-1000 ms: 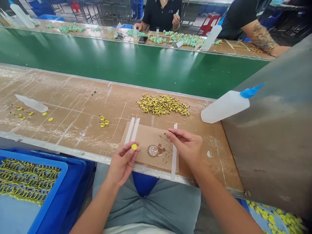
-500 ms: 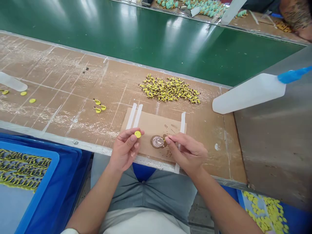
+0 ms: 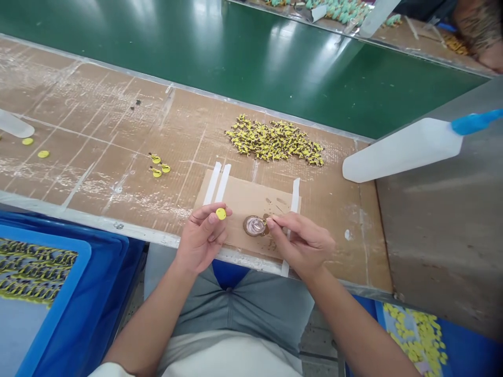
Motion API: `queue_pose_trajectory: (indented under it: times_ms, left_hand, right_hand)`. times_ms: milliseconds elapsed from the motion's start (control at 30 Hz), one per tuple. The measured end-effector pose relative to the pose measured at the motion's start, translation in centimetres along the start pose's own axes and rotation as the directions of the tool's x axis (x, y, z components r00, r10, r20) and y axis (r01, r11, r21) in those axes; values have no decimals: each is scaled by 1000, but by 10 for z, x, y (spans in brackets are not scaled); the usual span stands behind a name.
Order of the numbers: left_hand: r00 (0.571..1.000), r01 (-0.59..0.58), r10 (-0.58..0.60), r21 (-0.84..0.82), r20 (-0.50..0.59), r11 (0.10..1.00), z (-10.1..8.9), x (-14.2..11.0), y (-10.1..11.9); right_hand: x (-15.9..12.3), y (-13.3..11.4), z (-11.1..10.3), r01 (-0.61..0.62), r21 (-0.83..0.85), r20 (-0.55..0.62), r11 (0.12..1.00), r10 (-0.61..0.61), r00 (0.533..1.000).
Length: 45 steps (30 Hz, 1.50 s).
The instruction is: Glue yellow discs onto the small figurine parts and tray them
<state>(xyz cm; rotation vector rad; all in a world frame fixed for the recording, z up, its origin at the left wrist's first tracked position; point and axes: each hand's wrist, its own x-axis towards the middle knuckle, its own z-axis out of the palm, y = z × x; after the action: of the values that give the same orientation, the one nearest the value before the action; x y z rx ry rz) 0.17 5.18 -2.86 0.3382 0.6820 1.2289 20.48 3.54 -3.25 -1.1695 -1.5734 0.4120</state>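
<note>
Between thumb and fingers, my left hand [image 3: 202, 235] pinches a round yellow disc [image 3: 220, 213], its flat face turned up. My right hand [image 3: 302, 241] pinches a tiny yellow-and-dark figure [image 3: 265, 222], mostly hidden by the fingertips, at the right edge of a puddle of clear glue [image 3: 254, 225]. That puddle lies on a taped-down cardboard sheet [image 3: 239, 193], with dark wet spots beside it. Beyond the sheet is a heap of small yellow-and-dark figures [image 3: 275, 140]. Several discs with figures on them [image 3: 156, 173] stand to the left.
A white squeeze bottle with a blue tip [image 3: 404, 149] leans against the metal panel [image 3: 440, 209] at right. Another bottle [image 3: 14, 124] lies far left near loose yellow discs [image 3: 43, 154]. Blue trays [image 3: 84, 272] sit lower left; a bin of yellow discs [image 3: 420, 335] is lower right. A green belt [image 3: 196, 57] runs behind.
My right hand has brought the small figure down and left to the glue puddle's edge. My left hand keeps hold of the yellow disc. The view has tilted downward.
</note>
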Motion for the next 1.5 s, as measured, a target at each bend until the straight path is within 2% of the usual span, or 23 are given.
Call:
queue_pose_trajectory:
  times_ms: [233,367,467,667,1067,1200,1267,1367,1500]
  left_hand:
    - [1000,-21,21,-19,-2,1000,-1,0,-1]
    - [1000,-29,29,-35,-12,999,-1,0,-1]
    - [999,-7,6,-36,-33,999,0,0,1]
    - [998,2,-4,-24,-57,1000,0,0,2]
    - [1000,10,-11,-29,-29,1000,0,0,2]
    - [1000,12,-13,-32,-28,999,-1,0,2]
    - [999,8,-10,-33,-42,999,-1,-2,3]
    - [996,11,-15,-50,-84,999,3,-7,3]
    - [989,59,-69,-80,-132,995,12,-19,-4]
  right_hand:
    - [1,-1,0,14,7,-12,1000,-14,1000]
    - [5,-3,-1,89,34,-64,996,-86,994]
    - [7,-3,-2,117,43,-53,992,-115,992]
    - [4,0,-3,100,61,15,993,-101,995]
    - [4,3,-2,88,56,60,995,-91,994]
    - [3,3,-3,71,49,40,996,-73,997]
    - [3,1,-4,39,58,1,998,-39,999]
    - [5,-2,-5,-78,101,-89,992,87,992]
    - [5,-12,-4,-253,265,-183,930,306,934]
